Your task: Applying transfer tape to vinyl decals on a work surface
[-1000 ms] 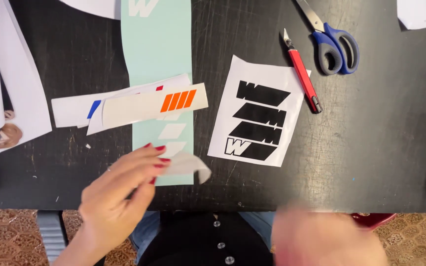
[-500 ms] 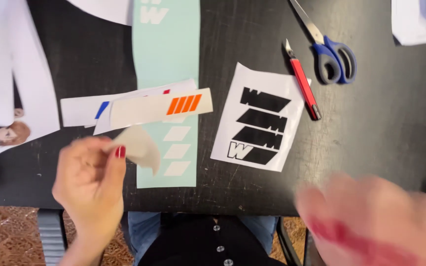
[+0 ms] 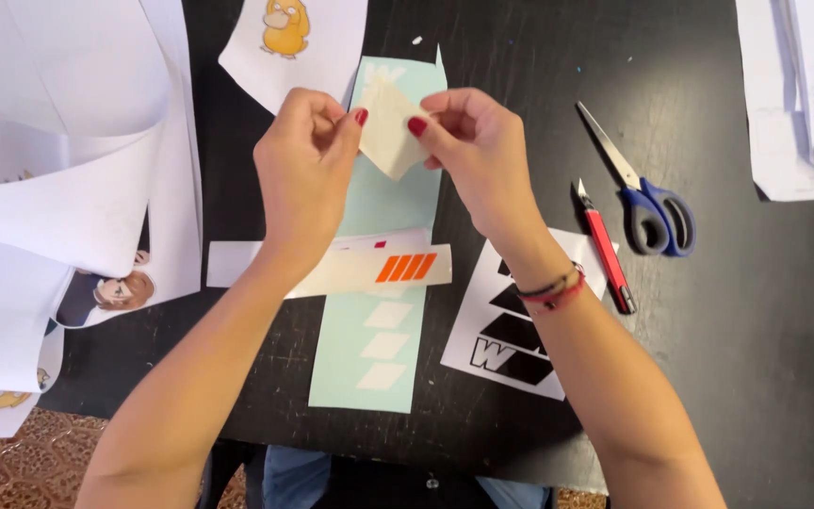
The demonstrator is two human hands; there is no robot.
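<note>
Both thumbs and forefingers pinch a small cream paper piece [image 3: 390,132], the left hand [image 3: 305,170] at its left edge, the right hand [image 3: 475,155] at its right, holding it lifted above the upper end of a long pale mint strip [image 3: 383,358] that lies on the black table [image 3: 746,377]. Across that strip's middle lies a cream slip with orange bars [image 3: 398,269]. Right of the strip sits a white sheet with black shapes [image 3: 506,349], then a red craft knife [image 3: 607,256] and blue-handled scissors [image 3: 647,203]. Left of the strip lie curled white sheets [image 3: 68,188].
</note>
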